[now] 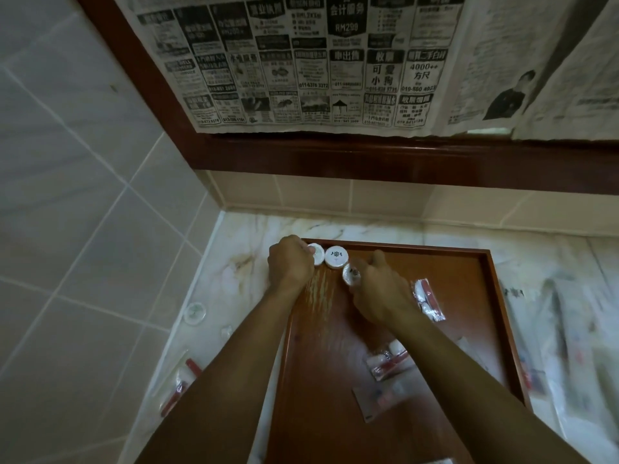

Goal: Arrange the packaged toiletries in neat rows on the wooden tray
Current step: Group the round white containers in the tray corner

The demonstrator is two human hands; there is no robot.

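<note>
Toiletries: three round white packets sit along the far rim of the wooden tray [485, 296] at frame centre. The left hand [289, 262] grips the corner packet [316, 254]; a middle packet [336, 257] touches it; the right hand [378, 289] pinches the third packet [351, 274]. Glossy brown tray floor lies open between the forearms. Clear crinkled sachets [388, 361] lie lower right. A marble bench [234, 272] surrounds the tray, carrying another round packet [195, 313] at left.
</note>
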